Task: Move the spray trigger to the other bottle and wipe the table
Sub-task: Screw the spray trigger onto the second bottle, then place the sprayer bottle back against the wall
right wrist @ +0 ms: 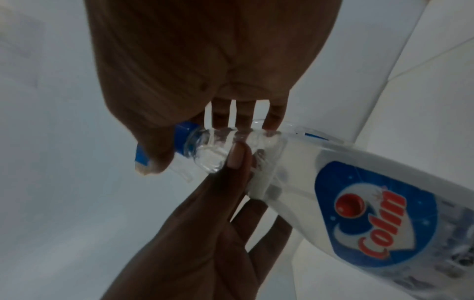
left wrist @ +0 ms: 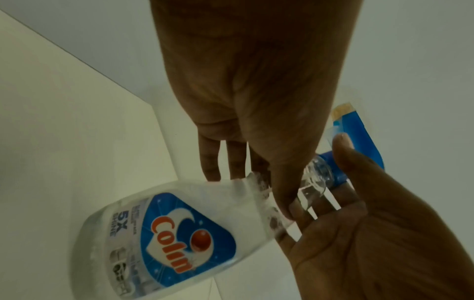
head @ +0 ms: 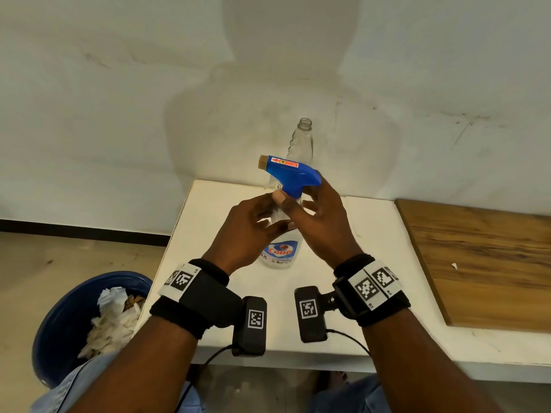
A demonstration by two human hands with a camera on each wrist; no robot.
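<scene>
A clear bottle with a blue "Colin" label (head: 280, 253) is held tilted above the white table (head: 378, 251). The blue spray trigger (head: 293, 174) sits on its neck. My left hand (head: 253, 225) grips the clear neck below the collar, thumb in front (left wrist: 282, 192). My right hand (head: 317, 217) holds the trigger's blue collar (right wrist: 183, 130), with its thumb on the front and its fingers behind. A second clear bottle (head: 301, 141), open-topped and without a label, stands upright behind them near the wall.
A wooden board (head: 483, 263) lies on the table's right part. A blue bin (head: 59, 329) holding crumpled paper (head: 113, 317) stands on the floor at the left. The wall rises directly behind the table.
</scene>
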